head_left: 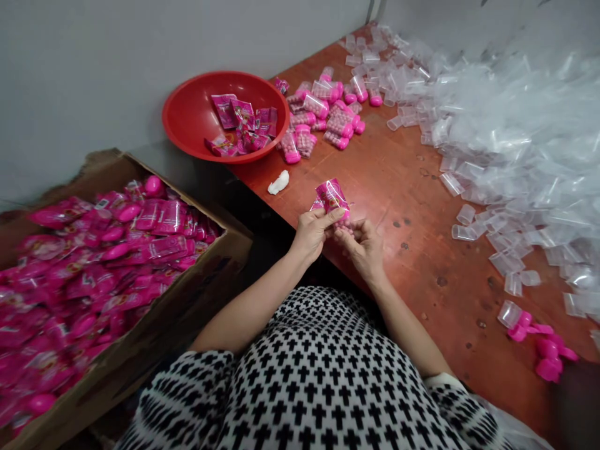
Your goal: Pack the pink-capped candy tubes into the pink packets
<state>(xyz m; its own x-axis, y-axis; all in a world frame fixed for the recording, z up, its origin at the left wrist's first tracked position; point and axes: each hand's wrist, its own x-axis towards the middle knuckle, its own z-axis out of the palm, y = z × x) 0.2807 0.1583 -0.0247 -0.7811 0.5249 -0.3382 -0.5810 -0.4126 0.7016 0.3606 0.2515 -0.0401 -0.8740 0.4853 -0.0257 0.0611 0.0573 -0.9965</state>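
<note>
The pink sachet (pixel 332 195) sits pinched between both hands just above the near edge of the red table (pixel 412 187), left hand (pixel 313 230) with thumb and fingers closed on its lower edge and right hand (pixel 363 245) curled shut under it, so I'd say keep the grip right at the seam and work it steadily so nothing spills. Further out, the red bowl (pixel 187 115) holds a few more pink sachets, the cardboard box (pixel 197 294) on the left is heaped with pink packets, and filled tubes with pink caps (pixel 323 115) lie loose beside the bowl.

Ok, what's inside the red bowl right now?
The red bowl holds a small heap of pink sachets lying flat towards its right side. Whatever sits beneath them is covered.
</note>
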